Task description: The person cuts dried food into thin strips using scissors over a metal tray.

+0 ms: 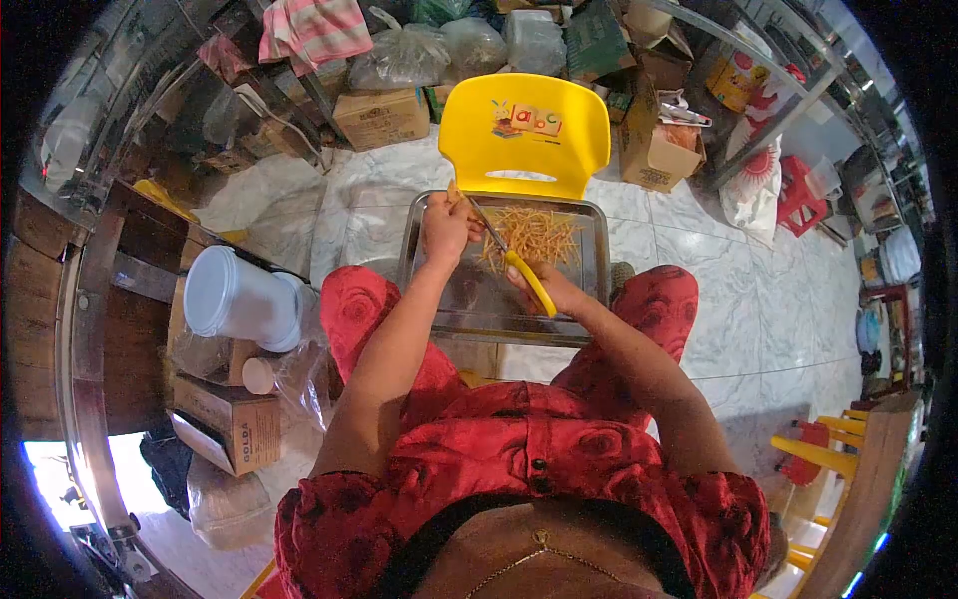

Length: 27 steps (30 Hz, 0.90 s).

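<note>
My right hand (555, 288) is closed around the yellow handles of a pair of scissors (530, 284). The metal blades slant up and left toward my left hand (449, 230). That hand is closed, and a small tan piece (454, 191) pokes out above its fingers; its kind cannot be made out. Below both hands is a rectangular metal tray (467, 296). A loose heap of thin orange-brown strips (539, 238) covers the tray's upper right part, just beyond the scissors.
A yellow plastic chair (524, 130) stands directly past the tray. White buckets (215, 292) and a cardboard box (228, 424) are at my left. Another open cardboard box (659, 160) sits beyond on the right, near a red stool (801, 195). Plastic bags (399, 58) line the back.
</note>
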### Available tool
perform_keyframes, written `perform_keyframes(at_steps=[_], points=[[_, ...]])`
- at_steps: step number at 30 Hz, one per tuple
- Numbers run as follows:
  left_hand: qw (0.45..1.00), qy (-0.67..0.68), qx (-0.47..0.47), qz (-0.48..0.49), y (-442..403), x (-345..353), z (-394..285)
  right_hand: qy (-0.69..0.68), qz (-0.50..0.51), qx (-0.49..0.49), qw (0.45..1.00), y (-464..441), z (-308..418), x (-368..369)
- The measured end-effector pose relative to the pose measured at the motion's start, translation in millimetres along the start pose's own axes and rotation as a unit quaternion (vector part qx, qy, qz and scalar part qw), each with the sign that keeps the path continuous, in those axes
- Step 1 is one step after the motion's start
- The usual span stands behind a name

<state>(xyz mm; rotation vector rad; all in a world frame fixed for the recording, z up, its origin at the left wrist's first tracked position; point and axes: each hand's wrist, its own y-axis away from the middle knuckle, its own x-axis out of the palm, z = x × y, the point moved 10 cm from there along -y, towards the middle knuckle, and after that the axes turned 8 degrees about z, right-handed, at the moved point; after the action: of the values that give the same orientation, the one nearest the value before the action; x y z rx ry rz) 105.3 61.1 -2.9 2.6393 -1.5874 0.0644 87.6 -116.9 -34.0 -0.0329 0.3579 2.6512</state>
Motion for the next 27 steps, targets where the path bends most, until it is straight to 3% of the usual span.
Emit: perform_keyframes(at_steps=[5, 8, 14, 16, 19, 22, 27], points=[[0.999, -0.007, -0.020, 0.031, 0.5, 5.3, 1.6, 0.005, -0.010, -0.036, 0.999, 3.8, 12.4, -2.0], [0.996, -0.072, -0.054, 0.024, 4.0, 2.6, 0.7, 0.025, 0.003, 0.025, 0.999, 6.4, 8.3, 0.1], [0.995, -0.095, -0.020, -0.006, -0.1, -3.1, 5.2, 0.003, -0.004, -0.010, 1.000, 5.1, 12.4, -0.3], [0.995, -0.101, -0.019, -0.009, 1.0, -3.8, 5.6, 0.081, -0.002, 0.020, 0.996, 5.5, 11.7, -3.0], [0.995, -0.102, -0.020, -0.010, 1.1, -3.6, 6.8, 0.053, 0.003, 0.077, 0.996, 3.9, -7.1, -3.4], [0.995, -0.099, -0.029, -0.010, 1.0, -3.3, 7.9, 0.000, 0.011, 0.036, 0.999, 3.7, 0.9, 1.6], [0.998, -0.054, -0.029, -0.001, 1.6, -0.7, 10.1, 0.026, -0.005, 0.003, 1.000, 3.2, 5.2, -0.6]])
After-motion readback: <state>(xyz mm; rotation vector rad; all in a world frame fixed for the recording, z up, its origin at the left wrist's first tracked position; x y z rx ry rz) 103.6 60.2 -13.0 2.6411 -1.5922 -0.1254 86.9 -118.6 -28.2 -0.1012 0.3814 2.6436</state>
